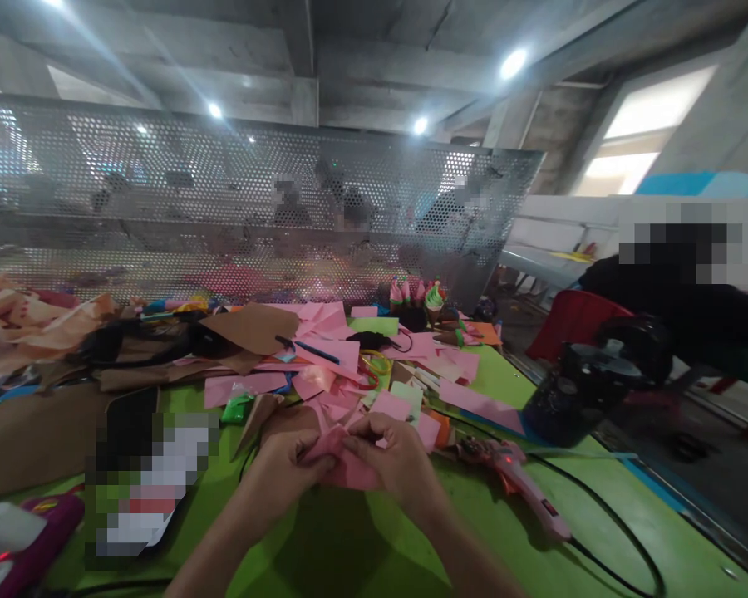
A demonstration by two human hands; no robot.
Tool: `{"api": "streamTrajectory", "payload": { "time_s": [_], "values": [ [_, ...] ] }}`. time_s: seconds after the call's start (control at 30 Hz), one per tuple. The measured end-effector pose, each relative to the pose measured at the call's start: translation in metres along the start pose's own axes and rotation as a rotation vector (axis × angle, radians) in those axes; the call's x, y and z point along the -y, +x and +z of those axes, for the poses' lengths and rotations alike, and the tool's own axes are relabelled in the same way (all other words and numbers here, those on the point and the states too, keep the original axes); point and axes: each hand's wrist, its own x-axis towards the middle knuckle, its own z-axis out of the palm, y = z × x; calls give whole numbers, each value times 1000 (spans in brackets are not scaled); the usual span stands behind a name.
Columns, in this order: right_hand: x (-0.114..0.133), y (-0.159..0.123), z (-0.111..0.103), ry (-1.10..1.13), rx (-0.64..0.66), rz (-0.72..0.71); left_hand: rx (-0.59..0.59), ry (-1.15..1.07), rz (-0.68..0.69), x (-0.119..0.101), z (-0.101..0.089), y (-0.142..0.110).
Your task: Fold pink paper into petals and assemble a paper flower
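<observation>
Both hands meet low in the middle of the head view, over the green table [324, 548]. My left hand [287, 467] pinches the left side of a folded pink felt piece [351, 473]. Thumb and fingers of my right hand [394, 455] are closed on its right side. Its lower edge hangs between the hands, and part of it is hidden by the fingers. More pink pieces [390, 407] lie just beyond. To the right rests a pink glue gun [529, 490] with a small red light, its black cable looping over the table.
Brown sheets [31, 432] cover the left, near a blurred-out flat object [162, 473]. Small pink and green cone-shaped crafts [435, 299] stand at the back before a perforated metal screen [237, 208]. A dark container [567, 390] stands at the right edge; a person [666, 282] sits beyond.
</observation>
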Motion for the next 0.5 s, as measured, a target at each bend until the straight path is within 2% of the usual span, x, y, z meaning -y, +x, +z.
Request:
{"api": "streamTrajectory", "payload": {
  "time_s": [0.2, 0.3, 0.43, 0.5],
  "values": [
    [1, -2, 2, -10, 14, -39, 46, -3, 16, -2, 2, -3],
    [1, -1, 1, 23, -5, -2, 53, -23, 14, -4, 1, -4],
    [0, 4, -6, 180, -65, 84, -28, -164, -16, -2, -5, 0],
    [1, 5, -9, 220, -46, 116, -96, -298, -23, 1, -9, 4]
  ]
}}
